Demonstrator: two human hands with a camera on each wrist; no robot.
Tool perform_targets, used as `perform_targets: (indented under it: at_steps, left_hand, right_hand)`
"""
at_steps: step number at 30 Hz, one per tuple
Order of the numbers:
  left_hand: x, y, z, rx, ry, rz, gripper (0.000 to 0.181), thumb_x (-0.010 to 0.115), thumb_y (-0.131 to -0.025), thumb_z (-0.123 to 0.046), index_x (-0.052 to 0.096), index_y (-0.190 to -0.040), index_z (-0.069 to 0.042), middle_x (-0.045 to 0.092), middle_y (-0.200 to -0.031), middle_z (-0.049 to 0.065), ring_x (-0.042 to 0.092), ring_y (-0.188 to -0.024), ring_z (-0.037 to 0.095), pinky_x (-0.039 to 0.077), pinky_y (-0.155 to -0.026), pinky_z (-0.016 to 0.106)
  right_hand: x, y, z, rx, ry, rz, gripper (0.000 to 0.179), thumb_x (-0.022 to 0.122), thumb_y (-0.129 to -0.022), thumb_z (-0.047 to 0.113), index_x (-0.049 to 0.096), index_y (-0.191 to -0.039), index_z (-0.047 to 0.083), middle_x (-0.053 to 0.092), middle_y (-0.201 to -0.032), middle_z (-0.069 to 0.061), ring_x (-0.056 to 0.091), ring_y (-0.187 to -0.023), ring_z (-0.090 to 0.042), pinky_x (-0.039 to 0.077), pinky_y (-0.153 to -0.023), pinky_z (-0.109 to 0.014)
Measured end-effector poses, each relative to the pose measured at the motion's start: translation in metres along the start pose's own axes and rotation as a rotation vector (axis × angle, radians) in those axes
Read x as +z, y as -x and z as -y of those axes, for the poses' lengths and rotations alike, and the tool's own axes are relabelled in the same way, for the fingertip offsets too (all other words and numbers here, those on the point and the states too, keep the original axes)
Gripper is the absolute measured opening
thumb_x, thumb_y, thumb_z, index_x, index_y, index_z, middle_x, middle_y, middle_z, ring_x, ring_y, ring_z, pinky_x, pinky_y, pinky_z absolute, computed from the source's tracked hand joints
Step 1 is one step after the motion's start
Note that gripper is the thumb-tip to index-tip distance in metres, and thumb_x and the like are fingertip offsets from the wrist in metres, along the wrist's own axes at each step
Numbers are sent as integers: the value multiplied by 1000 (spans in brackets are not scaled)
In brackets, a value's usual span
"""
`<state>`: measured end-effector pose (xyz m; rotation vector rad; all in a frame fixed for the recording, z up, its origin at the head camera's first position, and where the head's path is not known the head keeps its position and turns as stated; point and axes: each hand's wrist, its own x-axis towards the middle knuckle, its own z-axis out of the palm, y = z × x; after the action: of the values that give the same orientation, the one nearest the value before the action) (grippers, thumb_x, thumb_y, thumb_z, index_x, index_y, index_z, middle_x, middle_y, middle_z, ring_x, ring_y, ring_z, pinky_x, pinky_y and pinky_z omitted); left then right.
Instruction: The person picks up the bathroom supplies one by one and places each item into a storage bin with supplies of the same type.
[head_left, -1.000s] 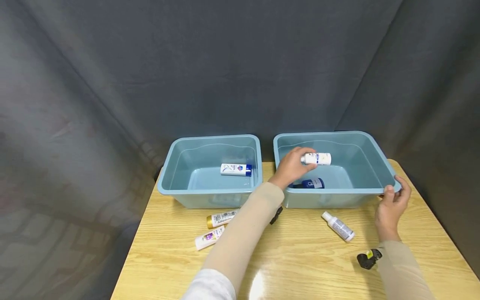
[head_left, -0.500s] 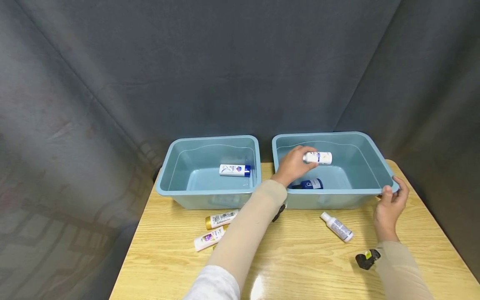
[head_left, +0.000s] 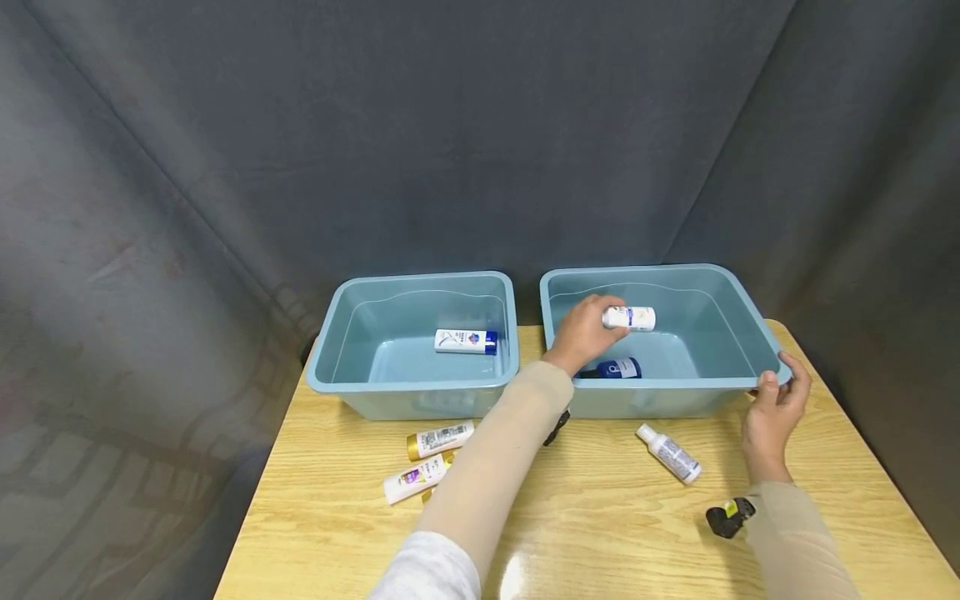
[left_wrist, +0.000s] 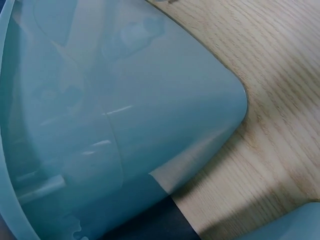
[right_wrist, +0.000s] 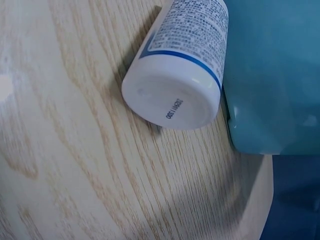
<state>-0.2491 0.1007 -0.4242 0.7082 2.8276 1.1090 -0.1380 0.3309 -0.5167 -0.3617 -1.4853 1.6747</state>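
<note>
My left hand (head_left: 587, 332) pinches a small white bottle (head_left: 630, 317) by its end and holds it sideways over the right-hand blue bin (head_left: 637, 383). A dark blue bottle (head_left: 619, 368) lies in that bin, partly behind its front wall. With thumb and fingers, my right hand (head_left: 774, 410) grips the bin's front right corner. On the table just in front lies a white bottle with a printed label (head_left: 670, 454), whose base (right_wrist: 170, 97) fills much of the right wrist view. The left wrist view looks at the outside of a blue bin wall (left_wrist: 150, 100); no hand shows there.
A second blue bin (head_left: 412, 387) stands to the left, with a white, blue-capped bottle (head_left: 463, 341) inside. Gold-capped tubes (head_left: 442, 439) lie on the wooden table (head_left: 330, 517), partly behind my left sleeve (head_left: 495, 483). A dark grey curtain (head_left: 480, 150) hangs behind.
The whole view has shifted slightly, so everything sits a little further left. The left hand keeps the white bottle over the bin, and the right hand stays on the corner.
</note>
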Motion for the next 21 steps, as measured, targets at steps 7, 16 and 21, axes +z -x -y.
perform_targets:
  at_steps: [7,16,21]
  left_hand:
    - [1,2,1,11,-25,-1,44,73,-91,-36,62,-132,-24,64,-121,-6,57,-93,4,46,-77,18]
    - [4,5,0,25,-67,9,39,69,-95,-32,61,-133,-27,61,-127,-12,58,-110,5,49,-87,20]
    - [2,12,-4,99,-64,26,36,65,-98,-30,61,-133,-27,59,-128,-12,57,-111,6,48,-86,19]
  right_hand:
    - [-1,1,1,5,7,-3,35,54,-101,10,52,-136,15,47,-120,-2,46,-97,-12,38,-75,-17]
    - [-1,2,2,10,9,7,34,54,-102,12,50,-136,16,46,-120,-2,45,-97,-12,38,-76,-18]
    - [-2,1,2,17,-14,0,35,51,-102,5,52,-135,15,47,-120,-2,45,-98,-12,40,-76,-16]
